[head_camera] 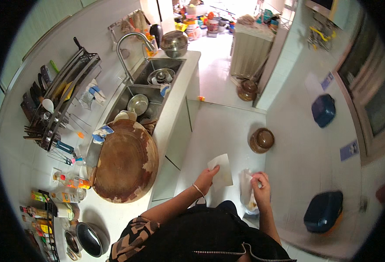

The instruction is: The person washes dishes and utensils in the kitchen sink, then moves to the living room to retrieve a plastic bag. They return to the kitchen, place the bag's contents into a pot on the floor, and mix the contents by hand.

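In the head view, my left hand [207, 178] pinches a sheet of white paper [222, 172] between thumb and fingers, in front of my body. To its right, my right hand [261, 188] grips the top of a white, partly see-through plastic bag [246, 190]. The bag hangs down beside my right forearm, with something yellowish in its lower part that I cannot make out. The paper and the bag are apart. A brown lidded jar [262, 140] stands on the floor beyond my hands.
Left of me runs a counter with a large round wooden chopping board [125, 160], a double steel sink [156, 111] and a black bowl [89, 239]. A knife and utensil rack [71, 95] hangs on the wall. Dark blue containers [323, 212] are on the right; a second brown jar [247, 90] stands by the doorway.
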`<state>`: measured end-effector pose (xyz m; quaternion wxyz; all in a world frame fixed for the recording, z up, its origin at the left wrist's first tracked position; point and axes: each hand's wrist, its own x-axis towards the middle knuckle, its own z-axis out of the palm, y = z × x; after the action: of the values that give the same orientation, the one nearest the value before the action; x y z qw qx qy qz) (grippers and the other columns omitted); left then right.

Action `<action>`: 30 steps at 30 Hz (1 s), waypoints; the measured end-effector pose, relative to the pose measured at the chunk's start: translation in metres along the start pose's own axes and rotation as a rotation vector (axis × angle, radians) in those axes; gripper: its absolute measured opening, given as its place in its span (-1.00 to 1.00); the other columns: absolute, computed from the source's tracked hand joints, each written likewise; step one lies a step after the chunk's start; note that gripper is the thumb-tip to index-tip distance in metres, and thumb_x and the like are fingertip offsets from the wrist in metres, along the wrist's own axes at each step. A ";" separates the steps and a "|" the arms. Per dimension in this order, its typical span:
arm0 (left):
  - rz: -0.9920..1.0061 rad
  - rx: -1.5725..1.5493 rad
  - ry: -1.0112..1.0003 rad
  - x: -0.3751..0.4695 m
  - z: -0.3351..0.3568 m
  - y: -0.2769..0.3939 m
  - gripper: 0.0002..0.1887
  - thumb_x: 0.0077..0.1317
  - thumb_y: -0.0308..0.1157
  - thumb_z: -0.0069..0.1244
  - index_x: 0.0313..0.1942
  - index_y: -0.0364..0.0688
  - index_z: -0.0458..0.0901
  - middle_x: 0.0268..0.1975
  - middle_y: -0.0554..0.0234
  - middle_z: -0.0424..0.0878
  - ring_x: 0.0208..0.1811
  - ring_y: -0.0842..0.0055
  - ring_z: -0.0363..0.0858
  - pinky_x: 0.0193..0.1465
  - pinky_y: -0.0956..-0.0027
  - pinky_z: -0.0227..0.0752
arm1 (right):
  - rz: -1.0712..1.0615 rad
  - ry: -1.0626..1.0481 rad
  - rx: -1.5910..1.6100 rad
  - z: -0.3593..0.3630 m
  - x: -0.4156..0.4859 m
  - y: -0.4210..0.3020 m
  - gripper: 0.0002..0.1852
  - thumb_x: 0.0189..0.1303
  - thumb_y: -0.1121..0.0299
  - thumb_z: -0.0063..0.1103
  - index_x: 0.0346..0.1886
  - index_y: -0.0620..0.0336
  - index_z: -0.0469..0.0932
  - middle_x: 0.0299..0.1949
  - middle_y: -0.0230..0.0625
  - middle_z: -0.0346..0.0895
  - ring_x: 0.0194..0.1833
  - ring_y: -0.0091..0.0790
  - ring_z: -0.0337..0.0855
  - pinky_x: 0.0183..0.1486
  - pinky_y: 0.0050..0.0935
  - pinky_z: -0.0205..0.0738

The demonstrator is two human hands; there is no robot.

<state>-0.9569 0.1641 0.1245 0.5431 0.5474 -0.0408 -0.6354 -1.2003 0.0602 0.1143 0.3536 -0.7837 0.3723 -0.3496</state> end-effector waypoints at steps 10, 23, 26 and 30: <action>0.221 -0.625 -0.050 0.148 -0.040 0.125 -0.47 0.52 0.05 -0.10 0.29 -0.10 0.46 0.23 0.15 0.60 0.27 0.25 0.54 0.39 0.02 0.34 | 0.300 -0.216 0.685 0.068 0.280 0.030 -0.87 0.51 0.40 -0.01 -0.06 0.22 0.51 -0.20 -0.48 0.48 -0.17 -0.60 0.42 -0.08 -0.60 0.36; 0.598 -0.734 0.193 0.249 -0.010 0.288 -0.27 0.52 0.30 -0.43 0.46 -0.02 0.26 0.41 0.25 0.42 0.43 0.32 0.37 0.49 0.07 0.15 | -0.436 -0.444 0.477 0.210 0.557 -0.005 -0.83 0.44 0.58 0.05 0.04 0.26 0.49 0.05 -0.23 0.55 -0.03 -0.43 0.57 0.02 -0.44 0.50; 0.612 -0.733 0.205 0.271 -0.011 0.317 -0.31 0.58 0.20 -0.47 0.48 -0.08 0.18 0.43 0.15 0.36 0.43 0.30 0.36 0.51 0.08 0.14 | -0.335 -0.888 0.609 0.262 0.560 -0.025 -0.68 0.36 0.52 0.18 0.16 0.22 0.49 0.16 -0.15 0.53 0.12 -0.26 0.59 0.16 -0.34 0.51; 0.615 -0.823 0.107 0.336 -0.050 0.341 -0.40 0.63 0.06 -0.44 0.44 -0.16 0.25 0.35 0.17 0.46 0.38 0.32 0.41 0.48 0.15 0.21 | -0.467 -0.830 0.385 0.312 0.588 -0.020 -0.59 0.27 0.50 0.29 0.19 0.24 0.51 0.18 -0.16 0.53 0.18 -0.25 0.58 0.22 -0.34 0.47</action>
<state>-0.6362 -0.1940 0.1060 0.8766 0.2828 0.0815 -0.3807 -0.6592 -0.3270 0.1404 0.5220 -0.8394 -0.0556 -0.1407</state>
